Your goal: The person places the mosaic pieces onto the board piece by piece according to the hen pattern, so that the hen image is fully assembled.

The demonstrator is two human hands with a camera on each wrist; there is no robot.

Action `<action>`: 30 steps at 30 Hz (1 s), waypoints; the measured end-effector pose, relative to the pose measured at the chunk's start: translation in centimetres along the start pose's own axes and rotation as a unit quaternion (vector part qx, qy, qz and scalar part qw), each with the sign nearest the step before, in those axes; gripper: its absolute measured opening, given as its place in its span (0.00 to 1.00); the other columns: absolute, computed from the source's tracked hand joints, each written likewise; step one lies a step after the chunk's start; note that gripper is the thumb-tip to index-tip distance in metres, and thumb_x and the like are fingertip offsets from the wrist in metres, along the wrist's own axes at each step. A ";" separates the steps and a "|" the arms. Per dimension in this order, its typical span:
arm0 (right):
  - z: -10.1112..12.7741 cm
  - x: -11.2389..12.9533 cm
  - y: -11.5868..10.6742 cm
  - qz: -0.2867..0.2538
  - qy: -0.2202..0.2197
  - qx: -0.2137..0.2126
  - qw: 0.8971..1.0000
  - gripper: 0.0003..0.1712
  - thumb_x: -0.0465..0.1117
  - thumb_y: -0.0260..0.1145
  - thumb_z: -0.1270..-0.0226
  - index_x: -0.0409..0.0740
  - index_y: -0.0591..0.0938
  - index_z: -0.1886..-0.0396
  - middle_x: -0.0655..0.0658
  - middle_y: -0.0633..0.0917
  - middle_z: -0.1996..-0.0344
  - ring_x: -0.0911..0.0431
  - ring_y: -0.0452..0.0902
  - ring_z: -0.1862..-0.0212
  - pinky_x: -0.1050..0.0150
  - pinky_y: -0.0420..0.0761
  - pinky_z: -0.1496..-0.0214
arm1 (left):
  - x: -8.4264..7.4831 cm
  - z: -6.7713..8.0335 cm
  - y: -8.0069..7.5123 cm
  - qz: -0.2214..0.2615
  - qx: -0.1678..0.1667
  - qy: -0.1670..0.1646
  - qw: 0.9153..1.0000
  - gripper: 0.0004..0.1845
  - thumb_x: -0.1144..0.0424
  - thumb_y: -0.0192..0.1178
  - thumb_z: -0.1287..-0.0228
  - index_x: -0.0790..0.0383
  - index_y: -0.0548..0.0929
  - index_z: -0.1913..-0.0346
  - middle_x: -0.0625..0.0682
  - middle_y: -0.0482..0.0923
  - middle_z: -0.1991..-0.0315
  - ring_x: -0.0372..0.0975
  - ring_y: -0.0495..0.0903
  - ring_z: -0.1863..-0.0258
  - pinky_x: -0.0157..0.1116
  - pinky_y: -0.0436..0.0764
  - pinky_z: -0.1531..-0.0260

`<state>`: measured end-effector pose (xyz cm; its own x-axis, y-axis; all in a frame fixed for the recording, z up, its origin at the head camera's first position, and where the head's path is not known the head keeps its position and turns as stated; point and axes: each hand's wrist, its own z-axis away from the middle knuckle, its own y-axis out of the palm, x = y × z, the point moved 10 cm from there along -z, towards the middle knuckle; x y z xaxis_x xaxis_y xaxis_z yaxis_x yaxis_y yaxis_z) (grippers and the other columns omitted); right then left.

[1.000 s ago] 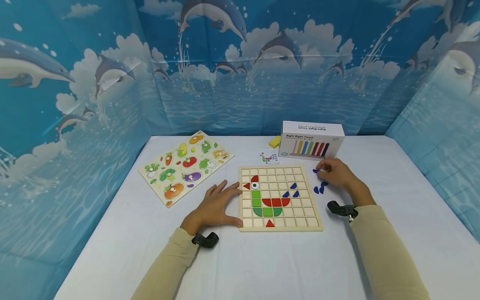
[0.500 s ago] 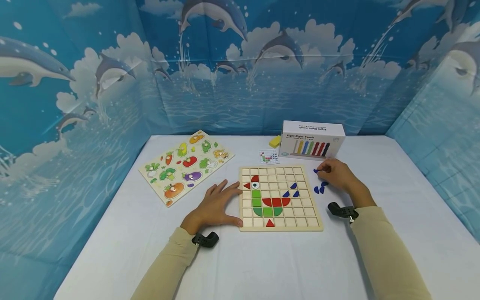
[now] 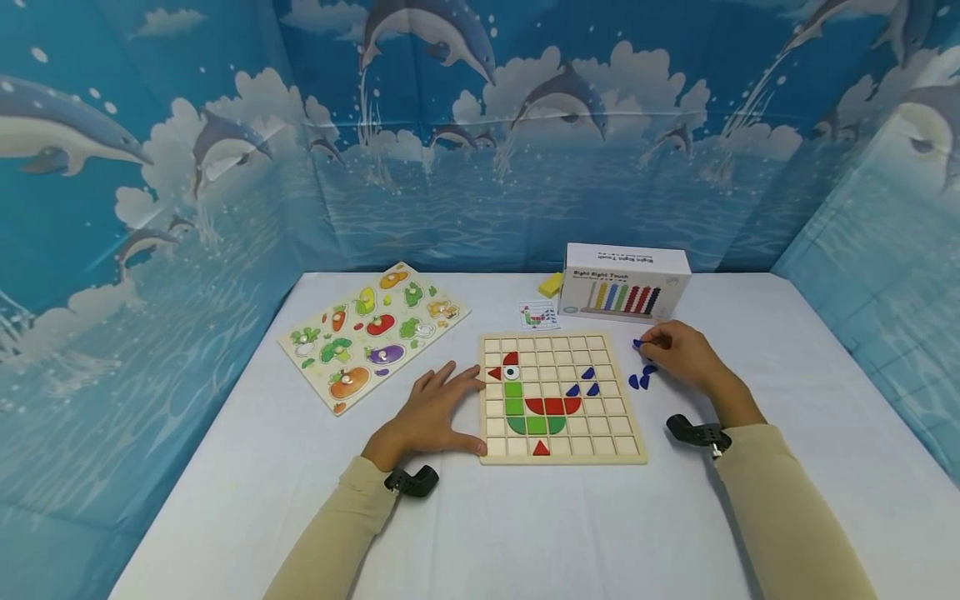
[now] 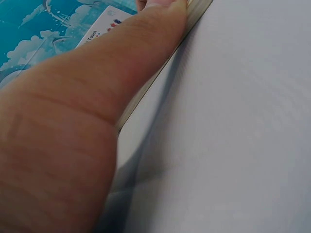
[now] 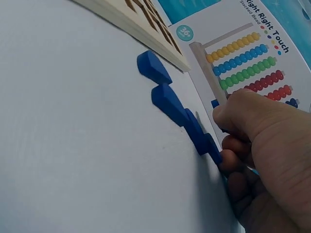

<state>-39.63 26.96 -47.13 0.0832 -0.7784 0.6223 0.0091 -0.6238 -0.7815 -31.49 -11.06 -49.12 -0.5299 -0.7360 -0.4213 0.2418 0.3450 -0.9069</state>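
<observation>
A wooden grid board point(image 3: 600, 342) lies on the white table, with red, green, white and blue pieces forming a bird-like figure. My left hand point(image 3: 423, 421) rests at the board's left edge, fingers spread, thumb by the near-left corner; in the left wrist view its thumb point(image 4: 141, 48) lies along the edge. To the right of the board, my right hand point(image 3: 686, 354) pinches a small blue piece point(image 3: 637, 342), which shows partly beyond the thumb in the right wrist view. Beneath that hand lie several loose blue pieces point(image 5: 167, 103), rounded on one side.
Behind the board stand a white bead-toy box point(image 3: 622, 283), a yellow block point(image 3: 551, 284) and a small picture card point(image 3: 537, 314) with a similar figure. A vegetable puzzle board point(image 3: 360, 367) lies at the back left. Dolphin-print curtains point(image 3: 480, 200) enclose the table's back and sides.
My right hand has shifted slightly to the right with the blue piece between its fingertips. The left hand and the board stay put.
</observation>
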 end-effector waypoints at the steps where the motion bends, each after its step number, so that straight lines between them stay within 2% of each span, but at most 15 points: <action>1: 0.1 0.0 0.0 0.001 -0.003 -0.003 1.000 0.11 0.38 0.65 0.28 0.35 0.82 0.53 0.37 0.78 0.56 0.45 0.72 0.56 0.50 0.75 0.52 | 0.0 0.0 0.0 0.000 0.000 0.000 1.000 0.54 0.21 0.66 0.57 0.41 0.67 0.26 0.42 0.51 0.20 0.48 0.39 0.20 0.55 0.41 0.27; 8: 0.8 0.3 0.0 -0.002 -0.023 -0.010 1.000 0.09 0.37 0.66 0.29 0.36 0.82 0.55 0.38 0.78 0.56 0.45 0.73 0.56 0.50 0.76 0.52 | 0.0 0.0 0.1 0.001 0.000 0.000 1.000 0.54 0.21 0.66 0.57 0.42 0.68 0.26 0.42 0.51 0.20 0.48 0.39 0.20 0.55 0.41 0.27; 13: 1.7 2.3 -0.4 -0.004 -0.067 -0.004 0.998 0.06 0.35 0.67 0.30 0.36 0.82 0.57 0.39 0.79 0.56 0.45 0.76 0.54 0.45 0.78 0.48 | 0.0 -0.1 0.0 0.003 -0.004 0.005 1.000 0.54 0.20 0.66 0.57 0.42 0.68 0.27 0.43 0.52 0.20 0.49 0.40 0.20 0.57 0.41 0.27; 19: 3.6 5.7 0.0 -0.024 -0.140 0.022 0.990 0.06 0.31 0.70 0.34 0.41 0.83 0.59 0.43 0.81 0.57 0.46 0.76 0.53 0.41 0.73 0.44 | -0.1 0.0 -0.1 0.002 -0.005 0.009 1.000 0.54 0.20 0.65 0.57 0.42 0.68 0.27 0.43 0.51 0.20 0.50 0.40 0.20 0.57 0.42 0.28; 22: 4.8 7.5 0.8 -0.025 -0.184 0.041 0.982 0.08 0.30 0.72 0.36 0.45 0.83 0.61 0.48 0.81 0.58 0.50 0.76 0.54 0.45 0.77 0.45 | -0.2 0.0 -0.1 0.004 -0.002 0.006 1.000 0.54 0.20 0.65 0.56 0.43 0.68 0.26 0.42 0.51 0.20 0.50 0.40 0.20 0.56 0.41 0.27; 26: 6.4 9.6 2.4 -0.032 -0.235 0.086 0.968 0.11 0.29 0.72 0.37 0.48 0.84 0.61 0.52 0.81 0.59 0.54 0.75 0.54 0.58 0.80 0.47 | -0.1 -0.1 -0.1 -0.001 -0.001 0.002 1.000 0.54 0.21 0.66 0.56 0.43 0.68 0.26 0.41 0.50 0.20 0.49 0.39 0.20 0.55 0.41 0.27; 30: 7.7 10.6 3.8 -0.043 -0.253 0.133 0.957 0.10 0.31 0.73 0.37 0.48 0.84 0.60 0.53 0.81 0.60 0.55 0.75 0.56 0.66 0.78 0.50 | -0.1 0.0 -0.1 -0.003 -0.002 0.000 1.000 0.54 0.21 0.66 0.56 0.43 0.68 0.26 0.41 0.51 0.20 0.49 0.40 0.20 0.55 0.41 0.27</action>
<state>-31.07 16.88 -43.81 0.5423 -0.5490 0.6360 0.2862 -0.5911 -0.7542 -31.46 -10.97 -49.00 -0.5319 -0.7378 -0.4156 0.2359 0.3423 -0.9095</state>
